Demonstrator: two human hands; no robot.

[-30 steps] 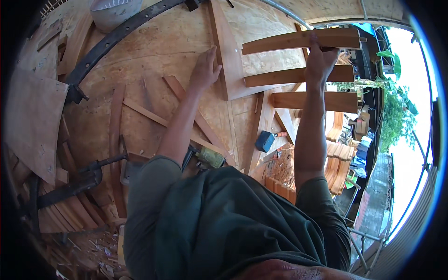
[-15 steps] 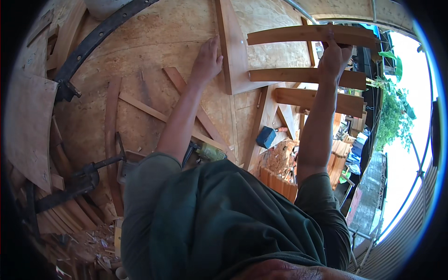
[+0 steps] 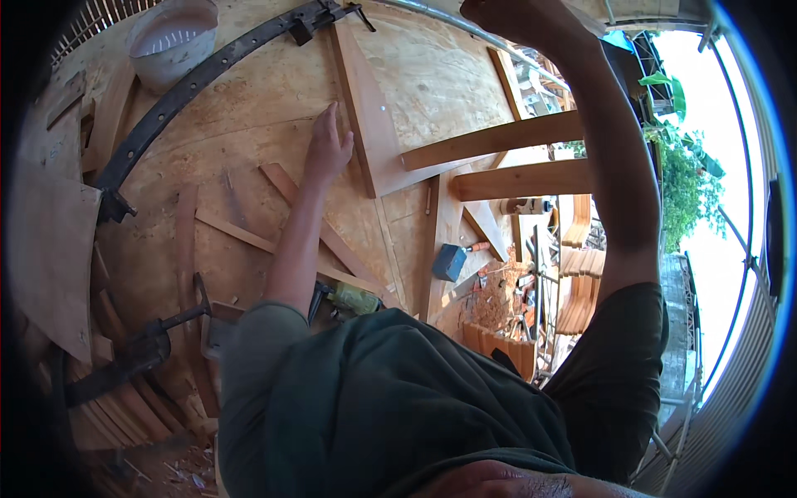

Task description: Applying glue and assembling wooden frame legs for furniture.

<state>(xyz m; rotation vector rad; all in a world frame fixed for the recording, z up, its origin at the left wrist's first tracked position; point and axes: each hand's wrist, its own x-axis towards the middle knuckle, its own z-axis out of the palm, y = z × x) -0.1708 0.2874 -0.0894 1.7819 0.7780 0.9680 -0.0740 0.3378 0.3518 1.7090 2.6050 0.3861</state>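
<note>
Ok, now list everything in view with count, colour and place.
Plywood worktop: one, tan, centre.
Tapered bucket: one, greyish white, upper left.
Curved holed metal bar: one, dark, upper left.
Metal screw clamp: one, dark, lower left.
Plywood panel: one, brown, left edge.
Wide wooden board: one, brown, upper middle.
Long wooden slats: two, brown, upper right.
Thin wooden strips: several, brown, mid-left.
Boxy block: one, blue, near centre.
Leafy plants: several, green, right.
Shirt: one, dark green, bottom.
Left hand: one, bare, beside the board.
Right hand: one, bare, top edge.

the upper edge is cutting off the right hand (image 3: 527, 18), hiding its grip; the right forearm (image 3: 623, 158) is covering the ends of two curved boards (image 3: 498, 139); the shirt (image 3: 398, 398) is partly hiding a greenish tool (image 3: 353, 299).
</note>
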